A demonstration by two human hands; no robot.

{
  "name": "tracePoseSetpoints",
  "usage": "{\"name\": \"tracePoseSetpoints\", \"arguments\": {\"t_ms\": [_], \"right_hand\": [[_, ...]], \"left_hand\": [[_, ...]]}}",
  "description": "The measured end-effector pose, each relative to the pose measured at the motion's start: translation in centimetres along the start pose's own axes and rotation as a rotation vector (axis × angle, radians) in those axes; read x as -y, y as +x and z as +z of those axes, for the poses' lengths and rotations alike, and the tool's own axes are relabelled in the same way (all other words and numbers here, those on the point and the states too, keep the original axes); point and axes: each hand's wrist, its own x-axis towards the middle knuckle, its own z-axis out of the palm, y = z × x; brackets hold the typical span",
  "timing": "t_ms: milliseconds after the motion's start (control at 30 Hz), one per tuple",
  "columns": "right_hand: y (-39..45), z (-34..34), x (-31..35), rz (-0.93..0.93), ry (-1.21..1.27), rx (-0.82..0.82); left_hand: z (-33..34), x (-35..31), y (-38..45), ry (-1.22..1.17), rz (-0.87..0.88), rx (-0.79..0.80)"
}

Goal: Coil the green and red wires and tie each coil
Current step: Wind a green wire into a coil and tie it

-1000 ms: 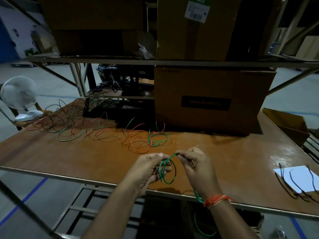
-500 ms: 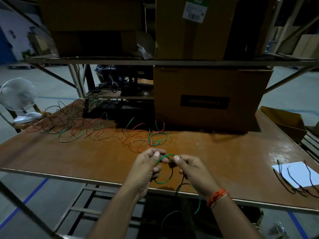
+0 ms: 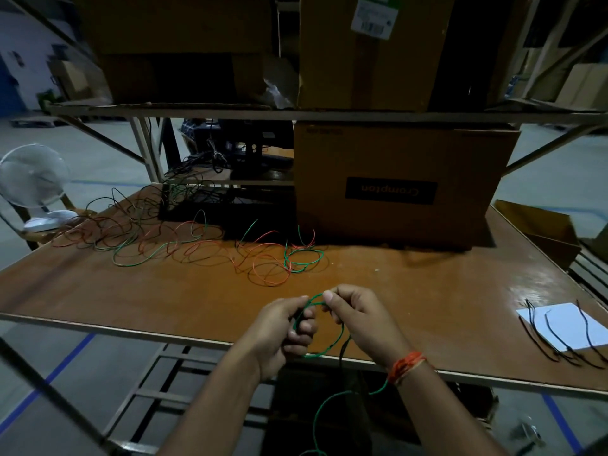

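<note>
Our right hand [image 3: 358, 320] has swung another turn round; both hands pinch the green wire [image 3: 324, 352], left hand [image 3: 284, 330] gripping the loop to keep its shape.

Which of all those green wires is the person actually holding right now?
The green wire looped between both hands at the table's near edge, its tail hanging below. The other wires lie loose farther back.

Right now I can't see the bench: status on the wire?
Left hand and right hand both pinching the green wire. One loop formed, untied. Tail hangs below table edge. Nothing blocking.
</note>
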Motion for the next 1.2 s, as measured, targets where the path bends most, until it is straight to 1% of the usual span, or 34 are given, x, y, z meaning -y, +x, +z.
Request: {"name": "tracePoseSetpoints", "arguments": {"t_ms": [33,100,167,233,367,467,567,667,733,800,867,933,1033,1100,1200], "right_hand": [[0.0,0.0,0.2,-0.015,-0.014,-0.005],[0.0,0.0,0.5,-0.042,-0.025,-0.014],[-0.1,-0.1,0.7,-0.043,0.014,-0.028],[-0.1,-0.4,0.3,-0.029,0.044,-0.046],[-0.9,-0.8,-1.6,0.033,0.06,-0.03],[-1.8,-0.5,-2.8,0.038,-0.056,-0.024],[-2.6,-0.3,-3.5,0.006,-0.237,0.005],[-3.0,-0.7,-3.8,-0.038,-0.393,0.06],[-3.1,-1.1,-3.7,-0.087,-0.541,0.114],[-3.1,-1.2,-3.6,-0.129,-0.634,0.183],[-3.2,-1.1,-3.1,-0.173,-0.629,0.238],[-3.4,-1.1,-2.3,-0.231,-0.583,0.256],[-3.7,-1.1,-0.8,-0.298,-0.538,0.288],[-3.6,-1.2,-0.8,-0.26,-0.517,0.294],[-3.2,-1.3,-2.0,-0.159,-0.562,0.232]], "left_hand": [[-0.1,-0.1,0.0,-0.115,-0.043,0.042],[-0.2,-0.3,-0.1,-0.27,-0.062,0.106],[-0.4,-0.4,-0.2,-0.354,-0.021,0.131],[-0.5,-0.6,-0.2,-0.419,0.038,0.122],[-0.7,-1.0,-0.2,-0.567,0.152,0.103],[-0.6,-1.0,-0.1,-0.664,0.224,0.076],[-0.9,-1.0,0.3,-0.723,0.263,0.058],[-1.3,-1.1,0.7,-0.701,0.281,0.021],[-1.3,-1.0,0.8,-0.636,0.302,-0.03],[-1.1,-0.8,0.9,-0.537,0.329,-0.098],[-0.7,-0.5,1.1,-0.416,0.377,-0.175],[-0.3,-0.2,1.3,-0.327,0.432,-0.232],[0.3,-0.1,1.3,-0.263,0.506,-0.243],[0.1,-0.4,1.3,-0.293,0.535,-0.248],[-0.6,-1.1,1.1,-0.346,0.524,-0.263]]}}
